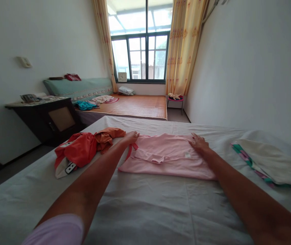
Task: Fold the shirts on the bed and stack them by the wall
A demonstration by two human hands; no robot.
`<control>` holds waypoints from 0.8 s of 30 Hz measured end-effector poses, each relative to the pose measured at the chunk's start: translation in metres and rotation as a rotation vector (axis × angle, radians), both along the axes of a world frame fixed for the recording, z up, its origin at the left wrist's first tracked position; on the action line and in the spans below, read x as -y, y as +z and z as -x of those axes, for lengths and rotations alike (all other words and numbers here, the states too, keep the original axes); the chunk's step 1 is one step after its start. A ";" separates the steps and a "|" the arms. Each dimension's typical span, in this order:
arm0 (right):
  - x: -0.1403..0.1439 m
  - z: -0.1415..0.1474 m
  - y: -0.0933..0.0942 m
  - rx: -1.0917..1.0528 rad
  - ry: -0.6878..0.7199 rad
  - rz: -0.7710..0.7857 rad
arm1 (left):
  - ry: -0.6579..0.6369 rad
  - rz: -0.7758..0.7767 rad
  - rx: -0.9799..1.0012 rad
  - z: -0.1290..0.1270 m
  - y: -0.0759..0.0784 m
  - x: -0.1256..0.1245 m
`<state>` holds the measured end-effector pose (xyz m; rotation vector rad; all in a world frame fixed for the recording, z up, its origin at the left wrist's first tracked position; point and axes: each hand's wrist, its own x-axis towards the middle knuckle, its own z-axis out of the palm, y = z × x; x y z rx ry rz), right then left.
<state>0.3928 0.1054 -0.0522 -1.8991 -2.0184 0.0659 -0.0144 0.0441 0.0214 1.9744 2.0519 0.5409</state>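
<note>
A pink shirt [171, 145] lies folded into a flat rectangle on the grey-white sheet in front of me, one sleeve laid across its middle and a small pale label near its right side. At its far left corner, my left hand [132, 136] has its fingers closed on the cloth. My right hand [199, 142] rests on the far right corner, fingers stretched out and apart. Left of my left forearm sits a crumpled red garment [82, 148] with white and black patches, touching an orange-brown garment [107, 137].
A folded cream cloth [275, 161] with a green and purple edge lies at the right. Beyond the sheet-covered surface [150, 204] stands a bed with a brown mat [140, 105]. A dark cabinet [58, 119] is at the left, a small stool [175, 98] by the curtain.
</note>
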 end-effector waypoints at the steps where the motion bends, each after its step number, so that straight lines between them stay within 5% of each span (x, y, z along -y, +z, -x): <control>1: -0.001 -0.002 -0.003 -0.024 0.017 -0.027 | -0.009 0.021 0.015 -0.005 -0.001 -0.002; 4: -0.001 -0.008 -0.008 -0.104 0.085 -0.107 | -0.120 0.078 0.095 -0.020 0.004 0.007; 10: 0.003 -0.012 -0.007 -0.373 0.127 -0.140 | -0.863 0.440 0.288 -0.025 0.029 0.062; 12: 0.007 -0.008 -0.005 -0.502 0.165 -0.115 | -0.793 0.487 0.324 -0.023 0.029 0.072; 16: 0.017 0.002 0.002 -0.701 0.355 -0.002 | -0.371 0.374 0.450 -0.029 0.011 0.066; 20: 0.021 0.006 0.010 -0.778 0.351 0.040 | -0.275 0.303 0.269 -0.047 -0.006 0.042; 24: 0.012 -0.002 0.013 -0.769 0.243 -0.073 | -0.166 0.029 0.138 -0.045 0.007 0.011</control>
